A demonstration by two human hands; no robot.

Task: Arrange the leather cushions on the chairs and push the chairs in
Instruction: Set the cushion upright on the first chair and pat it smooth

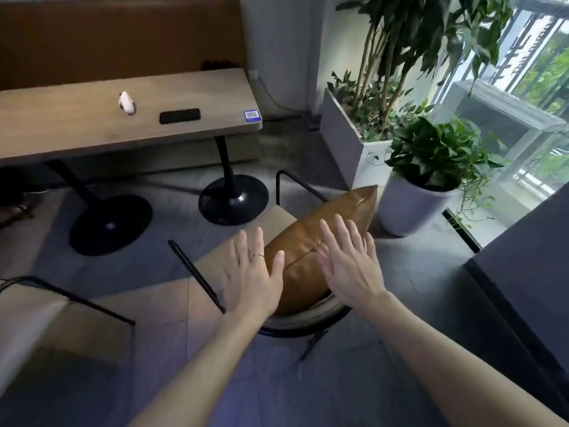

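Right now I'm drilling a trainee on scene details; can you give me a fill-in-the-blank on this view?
1. The brown leather cushion lies on a ____.
2. The ring is on the ____ hand.
3. The black phone lies on the ____.
4. Both hands have their fingers ____.

Missing words: chair; left; table; open

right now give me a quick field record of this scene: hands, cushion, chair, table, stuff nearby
left hand: open, fingers spread, thumb at the cushion's left edge
right hand: open, flat over the cushion; contact unclear
cushion: tan leather cushion standing against the backrest
chair: black metal-framed chair with beige seat, set apart from the table, not pushed in
table: wooden table on black pedestal bases
on table: flat black rectangular object, small white object
nearby: leafy plant in a white round pot right of the chair
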